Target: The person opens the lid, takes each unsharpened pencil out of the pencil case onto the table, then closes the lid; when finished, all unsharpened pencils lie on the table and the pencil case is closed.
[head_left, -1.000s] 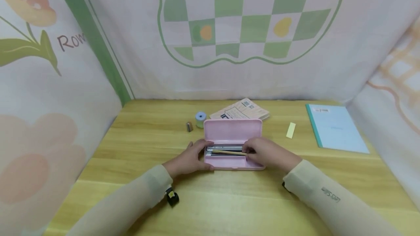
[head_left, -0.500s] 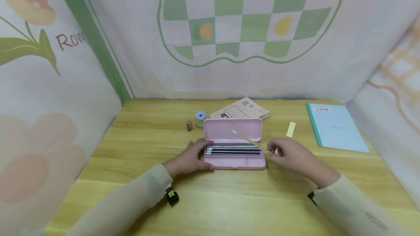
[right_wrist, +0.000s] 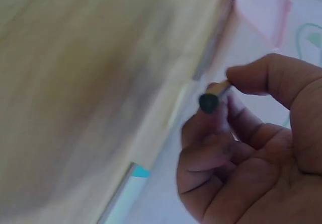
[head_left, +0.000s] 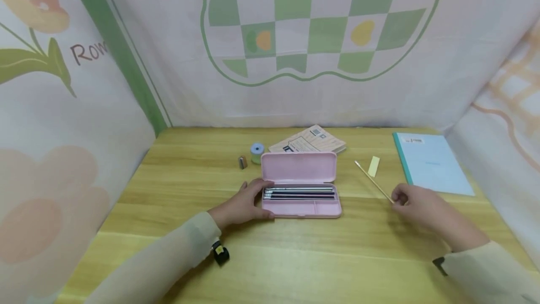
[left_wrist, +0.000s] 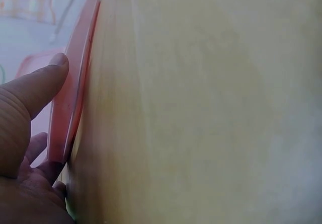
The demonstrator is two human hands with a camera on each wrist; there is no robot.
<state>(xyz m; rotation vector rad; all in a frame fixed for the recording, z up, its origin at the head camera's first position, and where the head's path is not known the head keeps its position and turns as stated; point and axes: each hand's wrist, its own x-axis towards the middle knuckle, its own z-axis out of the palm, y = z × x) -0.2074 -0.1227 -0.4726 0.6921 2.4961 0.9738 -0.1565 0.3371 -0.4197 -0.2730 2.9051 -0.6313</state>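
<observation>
Pencil (head_left: 373, 181): it is out of the case (head_left: 300, 191) and pinched by its end between thumb and fingertips of the right hand (head_left: 415, 205), at about 3 o'clock from the case, slanting up toward 11 o'clock just beside the sticky note (head_left: 373, 166). From the head view I cannot tell whether its tip touches the table (head_left: 295, 257). The left hand (head_left: 244, 201) rests against the case's short end at 9 o'clock, thumb laid on the rim and fingers relaxed, steadying it.

As I judge it, one pencil is taken out; several more lie in the open tray, and the lid stands up at 12 o'clock, so emptying or closing remains.

Room: bare wood lies between case and notebook (head_left: 430, 163), and a broad stretch at 6 o'clock toward the person. At 12 o'clock it is crowded: booklet (head_left: 310, 142), tape roll (head_left: 257, 152) and a small dark sharpener-like thing (head_left: 242, 162). Cloth walls close in on the left, back and right edges.
</observation>
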